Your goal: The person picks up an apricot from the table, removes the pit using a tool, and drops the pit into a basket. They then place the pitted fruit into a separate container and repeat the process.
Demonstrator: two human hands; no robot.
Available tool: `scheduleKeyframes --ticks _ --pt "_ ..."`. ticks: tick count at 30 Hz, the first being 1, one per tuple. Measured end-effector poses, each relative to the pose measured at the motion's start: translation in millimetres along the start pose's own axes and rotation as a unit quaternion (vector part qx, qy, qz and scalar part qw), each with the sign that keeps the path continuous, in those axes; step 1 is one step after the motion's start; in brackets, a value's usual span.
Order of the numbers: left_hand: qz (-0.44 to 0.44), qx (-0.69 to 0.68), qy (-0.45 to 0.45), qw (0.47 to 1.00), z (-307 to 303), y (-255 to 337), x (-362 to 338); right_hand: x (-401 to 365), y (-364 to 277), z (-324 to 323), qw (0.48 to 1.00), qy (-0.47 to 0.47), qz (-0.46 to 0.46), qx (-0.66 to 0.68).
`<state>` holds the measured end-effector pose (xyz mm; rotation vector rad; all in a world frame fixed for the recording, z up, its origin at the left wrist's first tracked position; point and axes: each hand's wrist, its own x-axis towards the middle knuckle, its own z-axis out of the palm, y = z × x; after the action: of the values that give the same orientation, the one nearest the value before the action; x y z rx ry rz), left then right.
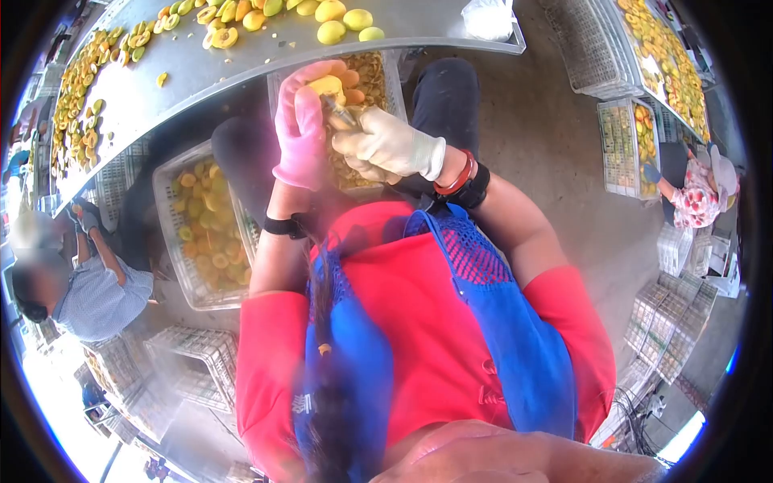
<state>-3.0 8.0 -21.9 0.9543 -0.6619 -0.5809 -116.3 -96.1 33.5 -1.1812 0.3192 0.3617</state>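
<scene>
My left hand (296,121), in a pink glove with orange fingertips, is closed around a yellow stone fruit (326,85). My right hand (386,145) wears a white glove and grips a small pitting knife (341,114), its metal end against the fruit. Both hands are close together over a crate (393,80) between my knees, which holds a layer of small brownish-yellow pieces. Beyond them, the metal table (241,84) carries whole fruits (331,32) and cut fruit halves (225,37), some showing the stone.
A white plastic crate (165,217) full of yellow fruit stands by my left leg. A clear plastic bag (488,19) lies at the table corner. Co-workers sit to the left (105,286) and right (696,193). Empty crates (197,354) are stacked behind.
</scene>
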Motion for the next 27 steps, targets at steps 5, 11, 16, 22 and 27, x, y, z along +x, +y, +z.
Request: scheduleKeyframes --ticks 5,11,16,22,27 --pt "-0.007 0.008 -0.001 1.000 -8.2 -3.0 -3.9 7.8 16.3 -8.0 0.984 -0.081 -0.016 0.158" --pt "0.004 0.011 -0.004 1.000 -14.7 -11.2 -7.0 8.8 12.7 -4.6 0.999 -0.025 0.030 0.030" --pt "0.028 0.067 -0.032 0.997 -18.7 -9.6 -9.9 12.3 19.7 -13.7 0.981 -0.113 0.018 0.157" --pt "0.003 0.033 -0.024 0.999 -24.6 -24.1 -10.0 8.6 7.0 -4.4 0.998 -0.014 0.053 -0.028" --pt "-0.064 0.003 -0.053 0.997 -21.5 -8.5 -9.0 16.2 28.2 -19.9 0.947 -0.182 0.093 0.249"
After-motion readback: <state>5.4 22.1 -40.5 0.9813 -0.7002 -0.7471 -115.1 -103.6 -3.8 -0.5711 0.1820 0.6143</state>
